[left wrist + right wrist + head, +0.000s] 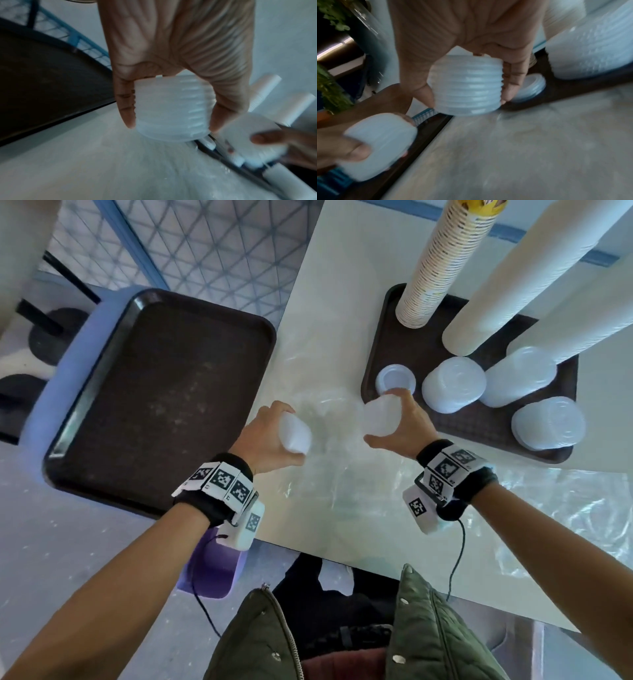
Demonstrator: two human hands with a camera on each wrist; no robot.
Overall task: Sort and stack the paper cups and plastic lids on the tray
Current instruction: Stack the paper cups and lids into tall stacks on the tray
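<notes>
My left hand (274, 433) grips a short stack of translucent plastic lids (294, 433), seen close in the left wrist view as a ribbed lid stack (171, 108) between thumb and fingers. My right hand (399, 422) grips a second lid stack (378, 417), the ribbed stack (465, 86) in the right wrist view. Both are held above the white table between two brown trays. The right tray (380, 344) carries several lid stacks (454, 385), a low lid pile (395, 378), a printed paper cup column (442, 265) and white cup columns (513, 278). The left tray (161, 392) holds nothing.
Crumpled clear plastic wrap (342, 474) lies over the table (329, 302) in front of me. The left tray rests on a purple stool (68, 378) beside the table. A blue mesh fence (205, 241) stands behind.
</notes>
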